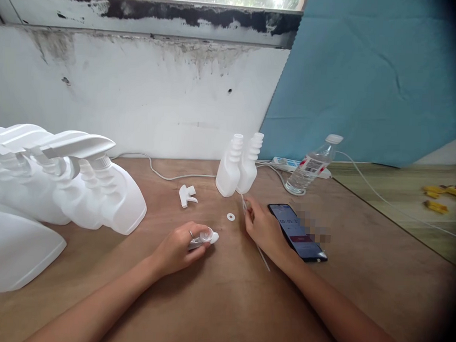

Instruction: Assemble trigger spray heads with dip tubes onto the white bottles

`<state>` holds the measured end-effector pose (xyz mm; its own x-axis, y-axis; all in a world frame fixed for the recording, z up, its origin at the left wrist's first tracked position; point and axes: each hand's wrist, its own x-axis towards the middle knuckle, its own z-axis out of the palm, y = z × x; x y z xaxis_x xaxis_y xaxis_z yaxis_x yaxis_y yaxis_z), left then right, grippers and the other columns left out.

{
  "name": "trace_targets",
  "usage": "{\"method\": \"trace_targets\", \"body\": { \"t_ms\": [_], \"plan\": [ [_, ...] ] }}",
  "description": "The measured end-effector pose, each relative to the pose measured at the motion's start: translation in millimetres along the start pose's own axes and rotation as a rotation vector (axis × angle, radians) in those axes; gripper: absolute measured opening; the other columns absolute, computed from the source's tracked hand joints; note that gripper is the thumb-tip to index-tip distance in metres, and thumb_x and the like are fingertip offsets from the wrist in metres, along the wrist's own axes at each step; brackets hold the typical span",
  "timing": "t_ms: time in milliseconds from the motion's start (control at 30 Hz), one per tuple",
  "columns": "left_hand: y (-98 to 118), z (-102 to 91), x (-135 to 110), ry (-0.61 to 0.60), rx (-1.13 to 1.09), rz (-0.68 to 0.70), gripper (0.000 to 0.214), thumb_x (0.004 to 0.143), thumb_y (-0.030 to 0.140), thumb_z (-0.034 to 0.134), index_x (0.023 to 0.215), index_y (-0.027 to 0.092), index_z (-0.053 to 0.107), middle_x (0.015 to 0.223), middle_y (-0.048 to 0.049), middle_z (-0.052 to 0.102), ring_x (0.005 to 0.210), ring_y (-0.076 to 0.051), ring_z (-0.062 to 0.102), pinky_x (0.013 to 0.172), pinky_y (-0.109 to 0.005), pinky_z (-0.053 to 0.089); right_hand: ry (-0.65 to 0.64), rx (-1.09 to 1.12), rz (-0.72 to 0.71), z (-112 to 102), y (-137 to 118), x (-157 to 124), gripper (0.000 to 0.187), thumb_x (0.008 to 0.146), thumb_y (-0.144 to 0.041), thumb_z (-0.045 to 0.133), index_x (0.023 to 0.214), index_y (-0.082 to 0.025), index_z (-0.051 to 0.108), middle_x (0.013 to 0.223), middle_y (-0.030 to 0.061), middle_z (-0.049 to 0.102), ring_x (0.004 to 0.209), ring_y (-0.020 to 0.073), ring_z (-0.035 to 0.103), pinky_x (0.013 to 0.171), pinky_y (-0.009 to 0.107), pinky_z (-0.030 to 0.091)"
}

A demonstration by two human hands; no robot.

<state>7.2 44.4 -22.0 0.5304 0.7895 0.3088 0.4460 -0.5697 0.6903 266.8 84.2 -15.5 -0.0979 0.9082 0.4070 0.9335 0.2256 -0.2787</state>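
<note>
Low over the wooden table point(208, 305), my left hand point(182, 246) is closed round a white trigger spray head point(214, 237), its round collar facing up. A thin white dip tube point(263, 258) runs under my right hand point(261, 224), whose thumb and fingers pinch it near its far end. Between the hands lies a flat white washer point(231, 217). Beyond my left hand another white spray head point(188, 196) rests on its side. Two white bottles with bare necks, a left one point(228, 173) and a right one point(248, 169), stand side by side near the wall.
Several white spray bottles point(118, 197) crowd the left side. Right of my right hand lies a phone point(296, 233) showing a timer. Behind it a water bottle point(311, 166) stands by a power strip point(288, 164). A cable point(168, 178) runs along the back; blue cloth point(366, 81) hangs there.
</note>
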Motion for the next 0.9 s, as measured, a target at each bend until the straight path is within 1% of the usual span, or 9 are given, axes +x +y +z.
{"method": "trace_targets", "body": {
  "t_ms": [100, 200, 300, 400, 500, 567, 667, 767, 900],
  "plan": [
    [1, 0.0, 1, 0.010, -0.013, 0.012, 0.023, 0.088, 0.023, 0.055, 0.111, 0.021, 0.056, 0.101, -0.0042, 0.063, 0.087, -0.015, 0.059, 0.078, -0.025, 0.044, 0.195, 0.375, 0.038, -6, -9, -1, 0.037, 0.092, -0.024, 0.047, 0.127, -0.016, 0.050, 0.086, 0.0044, 0.062, 0.066, 0.0150, 0.059, 0.062, 0.027, 0.048],
    [1, -0.6, 1, 0.017, -0.016, 0.022, 0.021, 0.086, 0.022, 0.055, 0.107, 0.019, 0.056, 0.100, -0.0050, 0.064, 0.086, -0.016, 0.060, 0.078, -0.026, 0.045, 0.328, 0.689, 0.088, -14, -21, -5, 0.032, 0.091, -0.029, 0.053, 0.122, -0.021, 0.053, 0.092, 0.0024, 0.057, 0.059, 0.0096, 0.056, 0.052, 0.022, 0.046],
    [1, -1.1, 0, 0.007, 0.015, 0.029, 0.021, 0.086, 0.022, 0.054, 0.107, 0.020, 0.055, 0.100, -0.0047, 0.064, 0.086, -0.016, 0.060, 0.077, -0.027, 0.046, 0.395, 0.980, 0.054, -21, -34, -11, 0.029, 0.091, -0.028, 0.056, 0.120, -0.026, 0.051, 0.098, 0.0006, 0.053, 0.053, 0.0053, 0.054, 0.045, 0.020, 0.043],
    [1, -0.5, -1, -0.014, 0.075, 0.043, 0.023, 0.088, 0.023, 0.053, 0.110, 0.021, 0.053, 0.102, -0.0043, 0.064, 0.089, -0.017, 0.060, 0.079, -0.028, 0.045, 0.413, 1.148, 0.003, -26, -46, -18, 0.028, 0.091, -0.025, 0.057, 0.118, -0.029, 0.050, 0.098, 0.0000, 0.053, 0.053, 0.0059, 0.058, 0.042, 0.019, 0.045],
    [1, 0.6, -2, -0.014, 0.055, 0.002, 0.032, 0.087, 0.025, 0.055, 0.118, 0.022, 0.047, 0.103, -0.0030, 0.065, 0.089, -0.017, 0.061, 0.079, -0.027, 0.045, 0.387, 1.206, -0.054, -30, -54, -24, 0.028, 0.092, -0.020, 0.056, 0.118, -0.028, 0.051, 0.094, 0.0000, 0.054, 0.057, 0.0082, 0.062, 0.044, 0.020, 0.050],
    [1, 0.7, -2, -0.015, 0.020, -0.028, 0.038, 0.086, 0.025, 0.058, 0.121, 0.023, 0.044, 0.104, -0.0015, 0.065, 0.089, -0.016, 0.061, 0.079, -0.025, 0.045, 0.360, 1.196, -0.134, -32, -57, -28, 0.030, 0.092, -0.015, 0.054, 0.118, -0.028, 0.051, 0.090, -0.0007, 0.055, 0.059, 0.0092, 0.063, 0.047, 0.021, 0.052],
    [2, -0.5, 0, -0.020, 0.022, -0.019, 0.033, 0.086, 0.024, 0.059, 0.118, 0.025, 0.049, 0.109, 0.0000, 0.064, 0.092, -0.015, 0.060, 0.081, -0.023, 0.044, 0.324, 1.108, -0.263, -34, -58, -35, 0.035, 0.091, -0.010, 0.052, 0.120, -0.028, 0.050, 0.087, -0.0007, 0.056, 0.064, 0.0106, 0.065, 0.055, 0.025, 0.056],
    [3, -1.8, 1, -0.018, 0.021, 0.002, 0.029, 0.088, 0.026, 0.058, 0.116, 0.025, 0.052, 0.108, -0.0001, 0.063, 0.093, -0.014, 0.059, 0.082, -0.023, 0.043, 0.288, 0.976, -0.349, -31, -57, -43, 0.036, 0.089, -0.009, 0.054, 0.121, -0.026, 0.049, 0.090, 0.0024, 0.058, 0.072, 0.0132, 0.065, 0.061, 0.028, 0.058],
    [5, -2.6, 3, -0.031, 0.022, -0.004, 0.029, 0.088, 0.026, 0.057, 0.117, 0.023, 0.053, 0.105, -0.0026, 0.063, 0.092, -0.015, 0.059, 0.082, -0.025, 0.043, 0.357, 0.864, -0.404, -27, -54, -49, 0.034, 0.089, -0.008, 0.052, 0.118, -0.026, 0.048, 0.092, 0.0053, 0.059, 0.075, 0.0156, 0.065, 0.057, 0.028, 0.058]
  ]
}}
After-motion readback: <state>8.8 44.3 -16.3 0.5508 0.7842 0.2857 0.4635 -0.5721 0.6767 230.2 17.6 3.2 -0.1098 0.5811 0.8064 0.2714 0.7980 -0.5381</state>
